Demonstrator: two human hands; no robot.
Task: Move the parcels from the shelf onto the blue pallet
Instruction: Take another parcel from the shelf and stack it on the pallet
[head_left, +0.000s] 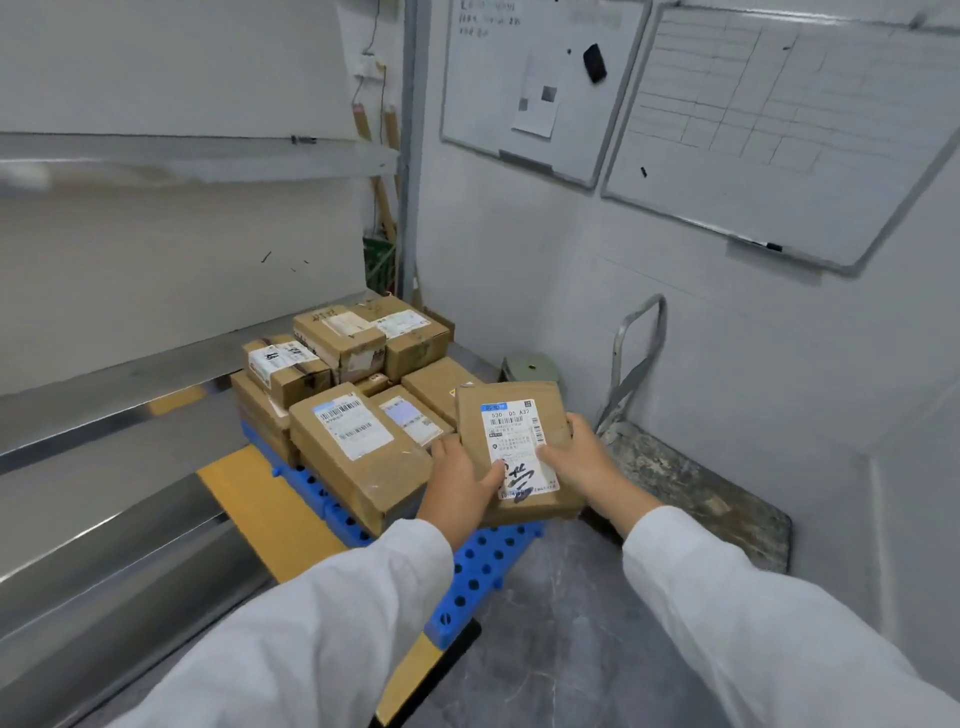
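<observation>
The left hand (460, 483) and right hand (582, 462) hold a labelled parcel (519, 415), fingers clamped on its sides, at the right edge of the blue pallet (488, 561) beside the stacked parcels (353, 431).

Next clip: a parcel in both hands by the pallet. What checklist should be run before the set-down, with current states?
1. Grip: left hand and right hand both hold the parcel at its near end: ok.
2. Landing spot: blue pallet shows bare surface at its near corner: ok.
3. Parcel already resting on something: cannot tell, underside hidden.
4. Left hand clear of the large parcel beside it: cannot tell.
5. Label facing up: ok.
</observation>
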